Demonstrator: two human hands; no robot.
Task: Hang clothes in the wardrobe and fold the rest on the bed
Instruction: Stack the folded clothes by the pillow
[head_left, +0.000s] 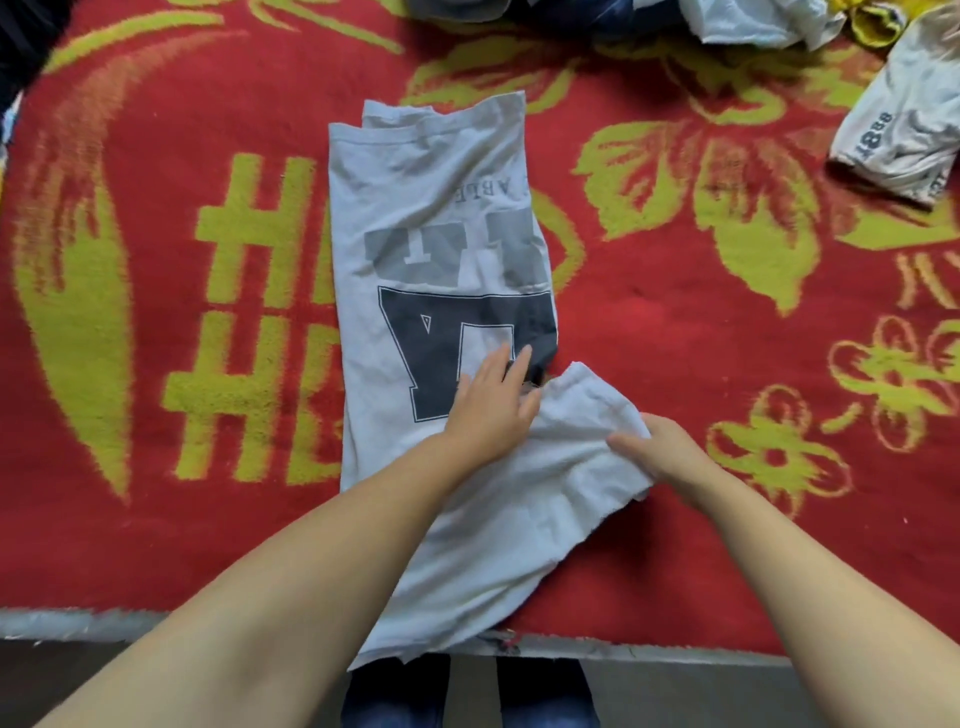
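A pale grey T-shirt with a large dark block-letter print is lying lengthwise at the centre of the bed, on a red blanket patterned in yellow-green; its near end is hanging over the bed's edge at 6 o'clock. The left hand is resting flat on the print, fingers straight and slightly spread. The right hand is pinching a folded-in side flap, at 4 o'clock from the print. A crumpled white garment is lying at 2 o'clock, well apart, and a heap of clothes at 12 to 1 o'clock.
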